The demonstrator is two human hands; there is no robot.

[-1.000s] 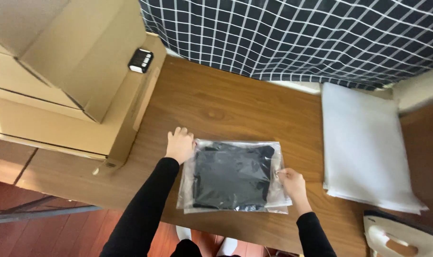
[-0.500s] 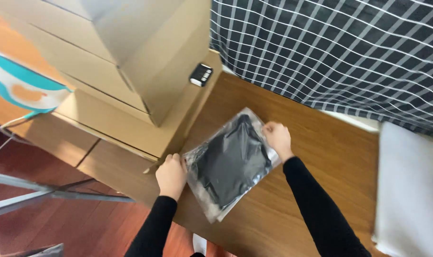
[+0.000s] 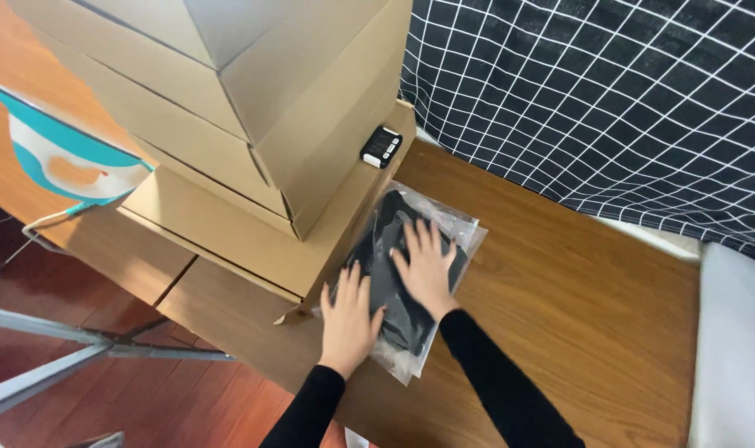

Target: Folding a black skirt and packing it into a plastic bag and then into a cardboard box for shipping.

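Our left hand [image 3: 349, 319] and right hand [image 3: 427, 267] lie flat, fingers spread, on the bag [image 3: 406, 274]; neither grip closes on anything, the palms only press; the bag, a clear sleeve round dark cloth, rests on the worktop [image 3: 560, 282] against the boxes [image 3: 253, 124], likely to flatten it.

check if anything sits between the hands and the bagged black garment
Nothing visible does: the left hand and right hand both lie flat on the clear bag with the black garment, which rests against the cardboard boxes.
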